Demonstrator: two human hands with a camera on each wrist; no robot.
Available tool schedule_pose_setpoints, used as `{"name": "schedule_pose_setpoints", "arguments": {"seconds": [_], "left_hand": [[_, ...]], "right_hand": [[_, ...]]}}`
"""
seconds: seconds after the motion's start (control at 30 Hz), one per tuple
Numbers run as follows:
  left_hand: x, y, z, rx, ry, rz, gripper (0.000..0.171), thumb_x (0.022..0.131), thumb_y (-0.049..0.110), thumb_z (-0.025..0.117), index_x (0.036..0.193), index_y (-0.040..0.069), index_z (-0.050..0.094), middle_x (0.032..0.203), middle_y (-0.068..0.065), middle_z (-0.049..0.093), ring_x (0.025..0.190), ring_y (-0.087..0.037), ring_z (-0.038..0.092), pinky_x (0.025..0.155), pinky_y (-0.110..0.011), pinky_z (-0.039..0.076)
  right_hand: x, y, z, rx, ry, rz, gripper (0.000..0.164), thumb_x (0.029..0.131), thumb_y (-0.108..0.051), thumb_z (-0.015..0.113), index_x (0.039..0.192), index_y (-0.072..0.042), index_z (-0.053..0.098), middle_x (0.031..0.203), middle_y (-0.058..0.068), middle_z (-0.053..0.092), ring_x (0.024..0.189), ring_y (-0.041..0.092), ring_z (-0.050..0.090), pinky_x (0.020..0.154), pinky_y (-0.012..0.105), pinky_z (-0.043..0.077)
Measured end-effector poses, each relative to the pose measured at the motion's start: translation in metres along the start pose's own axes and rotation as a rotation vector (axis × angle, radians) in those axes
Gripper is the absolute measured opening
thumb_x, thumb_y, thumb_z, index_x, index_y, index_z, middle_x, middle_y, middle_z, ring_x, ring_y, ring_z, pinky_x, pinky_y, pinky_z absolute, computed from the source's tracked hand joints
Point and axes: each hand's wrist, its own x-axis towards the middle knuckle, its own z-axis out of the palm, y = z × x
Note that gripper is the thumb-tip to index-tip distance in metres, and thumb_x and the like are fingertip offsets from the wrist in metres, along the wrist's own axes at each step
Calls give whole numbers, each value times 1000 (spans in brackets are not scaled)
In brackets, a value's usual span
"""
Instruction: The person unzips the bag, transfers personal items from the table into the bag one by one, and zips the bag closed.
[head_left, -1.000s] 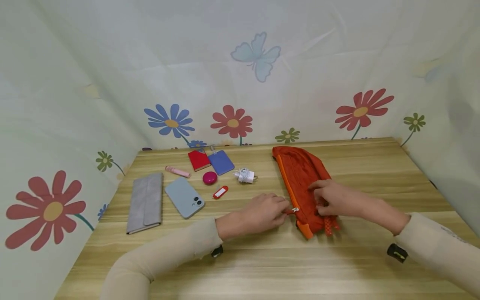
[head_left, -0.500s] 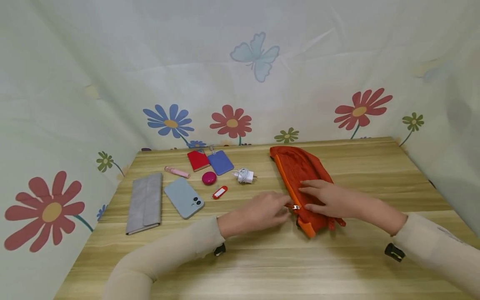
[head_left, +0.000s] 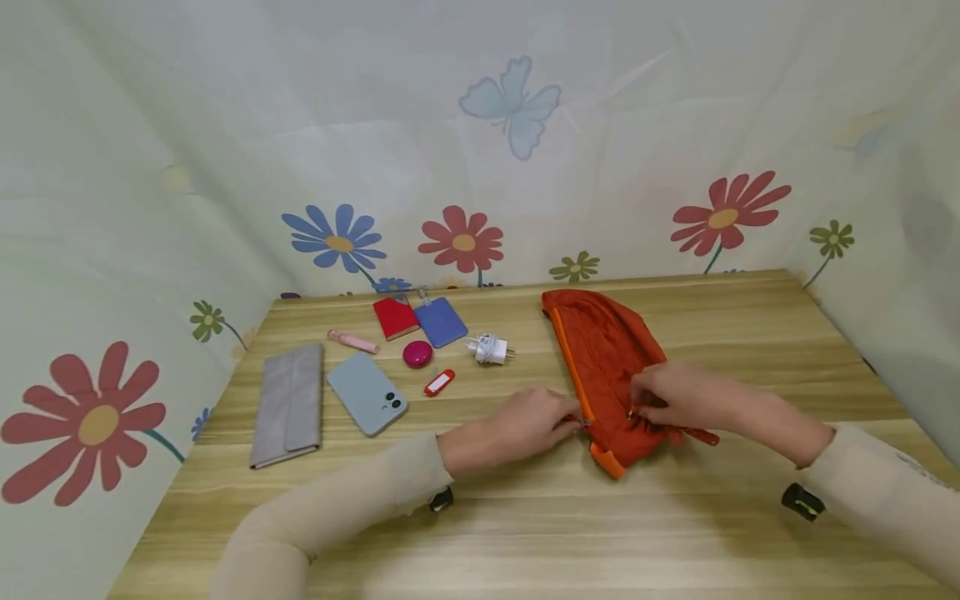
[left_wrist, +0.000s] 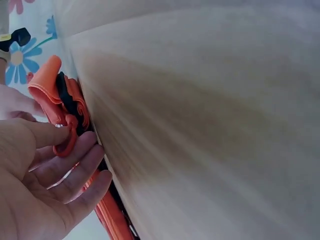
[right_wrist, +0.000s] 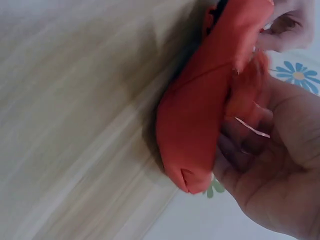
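An orange-red fabric bag point(head_left: 600, 337) lies at the right of the table, with a brighter orange zip point(head_left: 572, 362) along its left side. My left hand point(head_left: 528, 427) is at the near end of that zip. Its thumb and fingers pinch the red looped zipper pull point(left_wrist: 68, 141), while the other fingers reach under the bag's edge in the left wrist view. My right hand point(head_left: 693, 396) has curled fingers at the bag's right side, pinching a red pull beside a metal slider point(head_left: 632, 414). Blur hides part of this grip in the right wrist view.
Left of the bag lie a white charger with wound cable point(head_left: 491, 349), a red key tag point(head_left: 439, 382), a magenta round case point(head_left: 417, 354), a blue card holder point(head_left: 441, 322), a red notebook point(head_left: 395, 317), a pink tube point(head_left: 354, 342), a phone point(head_left: 366, 392) and a grey folder point(head_left: 288, 406).
My right hand flattened on the bag, then drew back right and curled its fingers at a second slider. My left hand stays at the side zip's pull. The other objects have not moved.
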Motion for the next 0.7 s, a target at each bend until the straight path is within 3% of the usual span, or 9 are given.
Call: {"name": "schedule_pose_setpoints", "arguments": {"seconds": [0.17, 0.33, 0.4, 0.5, 0.6, 0.7], "left_hand": [[3, 1, -4, 69, -7, 22, 10, 100, 23, 65, 93, 21, 72, 84, 12, 66, 73, -1, 58, 64, -21, 50], [10, 0, -21, 8, 54, -42, 16, 100, 30, 66, 96, 15, 70, 88, 6, 66, 75, -5, 57, 63, -16, 46], [15, 2, -27, -39, 77, -61, 22, 99, 34, 68, 99, 13, 67, 89, 3, 66, 76, -6, 56, 64, -15, 46], [24, 5, -27, -137, 70, -63, 28, 97, 39, 70, 100, 12, 64, 82, 3, 63, 71, -5, 55, 61, -14, 44], [29, 5, -21, -259, 62, -100, 22, 99, 34, 68, 101, 13, 63, 77, 6, 61, 67, -3, 54, 59, -13, 44], [29, 2, -17, -353, 89, -164, 9, 100, 21, 67, 99, 13, 63, 78, 7, 61, 68, -4, 55, 59, -15, 45]], "right_hand": [[5, -8, -3, -5, 126, 7, 16, 89, -9, 78, 87, -19, 66, 83, -9, 56, 70, 3, 50, 61, 21, 48], [12, -23, -9, 76, 193, 57, 17, 87, -10, 81, 94, -14, 66, 83, -8, 61, 71, 5, 56, 62, 22, 52], [13, -26, -11, 194, 192, 83, 19, 88, -9, 80, 100, -9, 65, 86, -6, 65, 76, 7, 61, 66, 22, 55], [13, -26, -12, 475, 171, 112, 27, 92, -9, 75, 112, 0, 60, 98, 5, 71, 91, 16, 69, 76, 26, 59], [8, -24, -11, 759, 148, 135, 37, 97, -11, 69, 125, 5, 51, 117, 19, 67, 105, 29, 68, 84, 34, 60], [1, -21, -9, 814, 190, 136, 40, 101, -11, 64, 131, 6, 44, 129, 26, 59, 111, 37, 65, 86, 36, 60]]}}
